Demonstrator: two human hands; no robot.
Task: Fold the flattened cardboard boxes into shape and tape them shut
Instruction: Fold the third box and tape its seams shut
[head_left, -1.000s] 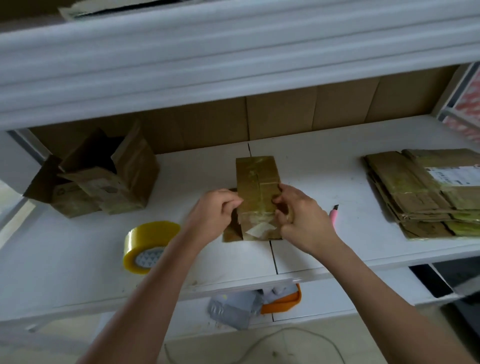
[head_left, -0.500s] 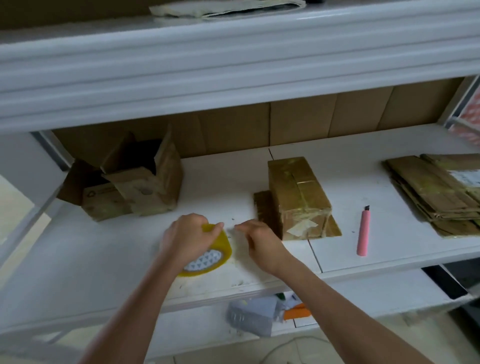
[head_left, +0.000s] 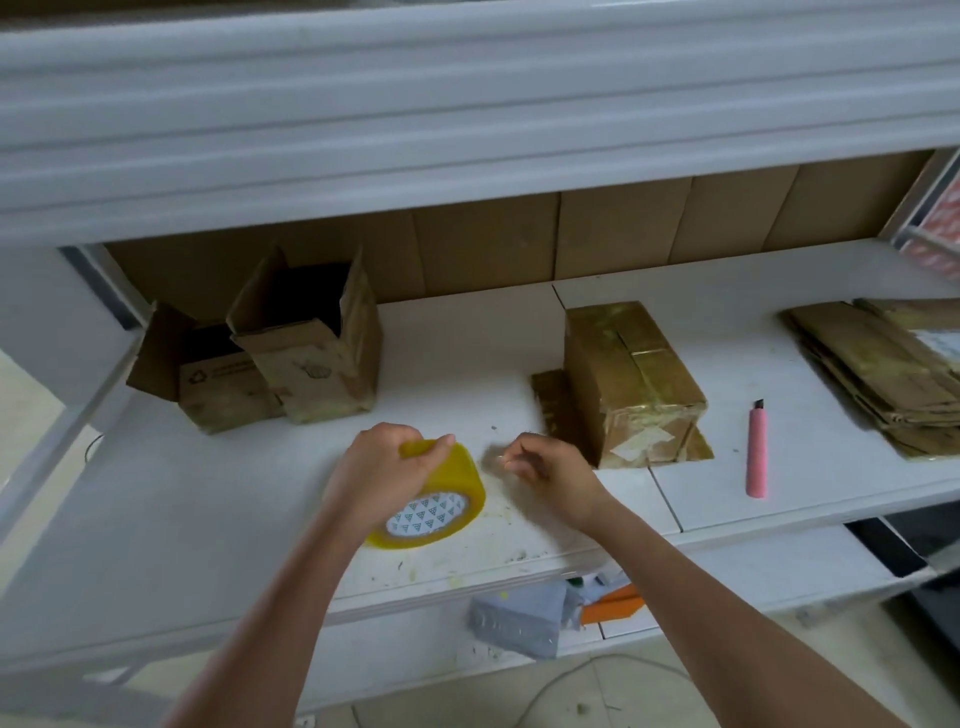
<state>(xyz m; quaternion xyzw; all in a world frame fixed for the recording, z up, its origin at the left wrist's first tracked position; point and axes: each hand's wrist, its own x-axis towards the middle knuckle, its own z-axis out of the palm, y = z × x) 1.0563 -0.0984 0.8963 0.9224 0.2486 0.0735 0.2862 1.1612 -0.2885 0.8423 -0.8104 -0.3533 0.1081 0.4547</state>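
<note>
Glossy yellow tape roll (head_left: 441, 499), shiny taped cardboard box (head_left: 631, 379), matt white shelf (head_left: 208, 509).

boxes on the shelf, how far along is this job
Done: two folded boxes stand at left, tops open. In hand: the box at centre is folded, end flaps still loose; the left hand grips the tape roll, right hand beside it. Left: the flat stack.

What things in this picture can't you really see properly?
Head view, the only one:
- Right hand: blurred, so whether its fingertips pinch a tape end is unclear.
- Tape roll: its far side is covered by the left hand.
- Flattened boxes: cut off by the right edge.
- Open boxes: insides too dark to see.
- Grey bag: partly hidden under the shelf.
</note>
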